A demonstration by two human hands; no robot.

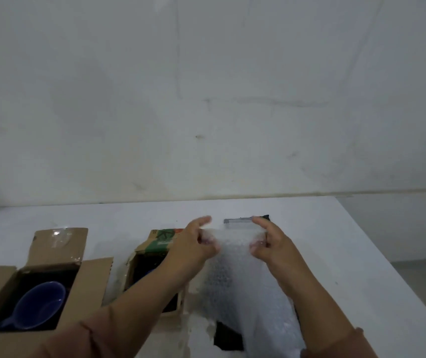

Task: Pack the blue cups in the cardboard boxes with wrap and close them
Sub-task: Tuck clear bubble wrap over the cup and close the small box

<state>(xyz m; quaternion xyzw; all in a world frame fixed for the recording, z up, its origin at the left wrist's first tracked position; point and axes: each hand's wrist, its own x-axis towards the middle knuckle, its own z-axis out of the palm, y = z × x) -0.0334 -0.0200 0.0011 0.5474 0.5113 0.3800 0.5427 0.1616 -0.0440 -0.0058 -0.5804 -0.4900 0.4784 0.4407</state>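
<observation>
Pinching the bubble wrap (232, 275) by its top corners, our left hand (196, 245) and right hand (268, 245) hold it above the table (349, 241); we judge it light and limp. A blue cup (42, 301) sits in its cardboard box (91, 280).

The wrap (235, 257) hangs between the left hand (193, 244) and right hand (268, 241), over the table (349, 254). Far to the left of both hands stands a cardboard box (90, 277) with a cup (40, 303) in it. A second box (160, 240) sits beneath the left hand. A slim bar (237, 220) lies just behind the hands.
</observation>
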